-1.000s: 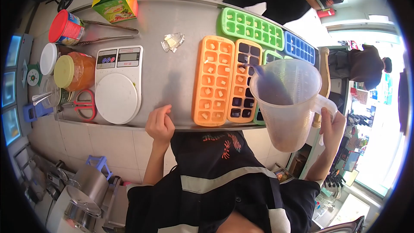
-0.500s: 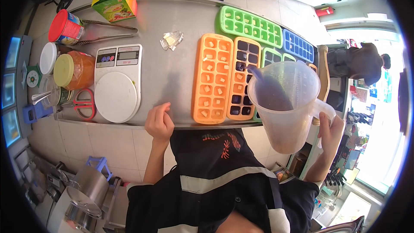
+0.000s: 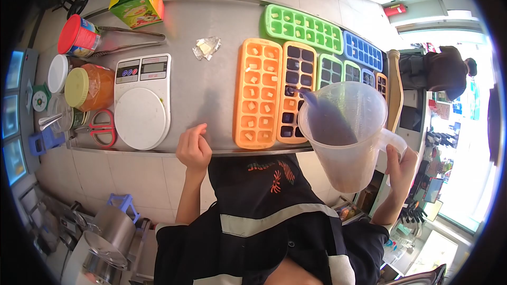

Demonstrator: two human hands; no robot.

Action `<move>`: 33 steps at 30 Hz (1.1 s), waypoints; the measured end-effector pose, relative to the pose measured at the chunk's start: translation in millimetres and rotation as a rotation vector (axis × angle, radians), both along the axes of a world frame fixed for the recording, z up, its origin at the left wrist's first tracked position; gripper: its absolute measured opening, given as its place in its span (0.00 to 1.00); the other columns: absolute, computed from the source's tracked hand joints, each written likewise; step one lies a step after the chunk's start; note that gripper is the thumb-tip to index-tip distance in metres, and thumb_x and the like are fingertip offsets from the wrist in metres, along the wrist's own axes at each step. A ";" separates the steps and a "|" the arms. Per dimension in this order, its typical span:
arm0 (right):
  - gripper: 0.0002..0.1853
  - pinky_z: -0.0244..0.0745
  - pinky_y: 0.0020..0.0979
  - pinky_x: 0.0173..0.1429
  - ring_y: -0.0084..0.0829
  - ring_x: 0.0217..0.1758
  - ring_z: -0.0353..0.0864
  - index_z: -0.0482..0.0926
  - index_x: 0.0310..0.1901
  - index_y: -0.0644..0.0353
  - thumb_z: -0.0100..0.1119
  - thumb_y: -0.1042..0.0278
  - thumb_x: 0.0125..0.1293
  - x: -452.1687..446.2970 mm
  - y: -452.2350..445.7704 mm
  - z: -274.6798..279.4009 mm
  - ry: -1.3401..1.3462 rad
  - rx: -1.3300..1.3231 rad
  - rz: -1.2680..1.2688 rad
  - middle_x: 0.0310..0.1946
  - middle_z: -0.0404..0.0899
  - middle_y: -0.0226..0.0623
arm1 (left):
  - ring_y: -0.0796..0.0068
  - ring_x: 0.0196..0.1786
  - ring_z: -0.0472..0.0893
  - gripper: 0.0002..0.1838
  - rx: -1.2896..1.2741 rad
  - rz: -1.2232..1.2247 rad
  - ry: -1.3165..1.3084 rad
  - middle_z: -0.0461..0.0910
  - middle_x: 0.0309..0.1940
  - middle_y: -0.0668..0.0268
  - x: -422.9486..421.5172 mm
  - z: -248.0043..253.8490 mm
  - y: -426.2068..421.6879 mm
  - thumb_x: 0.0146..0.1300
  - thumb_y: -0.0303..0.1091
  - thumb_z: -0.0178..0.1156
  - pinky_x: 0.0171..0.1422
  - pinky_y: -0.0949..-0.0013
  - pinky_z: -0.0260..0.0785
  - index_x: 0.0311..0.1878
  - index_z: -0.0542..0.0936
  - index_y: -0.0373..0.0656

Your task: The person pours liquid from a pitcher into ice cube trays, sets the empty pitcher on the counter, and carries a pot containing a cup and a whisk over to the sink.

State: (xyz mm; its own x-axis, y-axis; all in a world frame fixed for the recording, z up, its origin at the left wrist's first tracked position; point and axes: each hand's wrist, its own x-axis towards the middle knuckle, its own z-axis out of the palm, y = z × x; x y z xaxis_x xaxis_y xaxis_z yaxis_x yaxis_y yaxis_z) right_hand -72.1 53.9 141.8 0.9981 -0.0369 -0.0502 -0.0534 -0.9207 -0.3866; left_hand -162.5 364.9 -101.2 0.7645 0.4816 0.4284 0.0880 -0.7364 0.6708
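Note:
My right hand (image 3: 401,166) grips the handle of a translucent measuring jug (image 3: 343,158), which is tilted left. Dark liquid runs from its spout into the second orange ice cube tray (image 3: 293,141). Many of that tray's compartments hold dark liquid; an unfilled one shows a pale cube. To its left, another orange ice cube tray (image 3: 258,85) has pale cubes in its compartments and no dark liquid. My left hand (image 3: 194,148) is loosely curled at the table's front edge, with nothing visible in it. The jug hides part of the trays behind it.
A kitchen scale (image 3: 141,103), red-handled scissors (image 3: 102,126), tongs (image 3: 132,42), several jars (image 3: 90,87) and a green-yellow box (image 3: 137,5) stand at left. Butter on foil (image 3: 206,47) lies mid-table. Green (image 3: 303,29) and blue trays (image 3: 363,50) line the back right. Another person (image 3: 446,71) is at far right.
The jug has shifted slightly left and down, its pouring stream now at a nearer compartment. One more compartment of the second orange tray looks dark. My left hand stays put.

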 end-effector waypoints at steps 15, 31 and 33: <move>0.11 0.65 0.27 0.25 0.32 0.15 0.72 0.76 0.27 0.70 0.57 0.69 0.45 -21.8 -5.1 0.2 0.053 -0.018 -0.026 0.13 0.72 0.43 | 0.72 0.23 0.74 0.15 0.014 -0.004 0.006 0.75 0.20 0.67 -0.8 0.7 -0.8 0.40 0.16 0.45 0.24 0.74 0.64 0.29 0.76 0.42; 0.11 0.53 0.19 0.14 0.16 0.07 0.62 0.72 0.19 0.68 0.54 0.67 0.49 -76.2 -50.7 -12.9 -0.158 0.186 -0.064 0.08 0.66 0.28 | 0.70 0.23 0.72 0.14 -0.020 -0.014 0.023 0.73 0.20 0.65 -2.9 0.6 -3.4 0.43 0.16 0.43 0.24 0.73 0.63 0.30 0.75 0.40; 0.16 0.51 0.18 0.11 0.17 0.07 0.60 0.71 0.21 0.68 0.52 0.60 0.52 -85.5 -51.7 -17.4 -0.328 0.370 -0.171 0.06 0.65 0.30 | 0.71 0.24 0.72 0.14 -0.023 -0.012 0.020 0.73 0.20 0.65 -2.7 1.2 -4.0 0.43 0.16 0.43 0.24 0.73 0.62 0.30 0.75 0.41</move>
State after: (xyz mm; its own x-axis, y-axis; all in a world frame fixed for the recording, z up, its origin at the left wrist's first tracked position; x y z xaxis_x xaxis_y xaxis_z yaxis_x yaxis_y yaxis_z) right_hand -157.6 2.3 124.4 0.9447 -0.2399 0.2234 -0.0129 -0.7082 -0.7059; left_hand -165.2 360.8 -100.0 0.7787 0.4822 0.4014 0.0933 -0.7217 0.6859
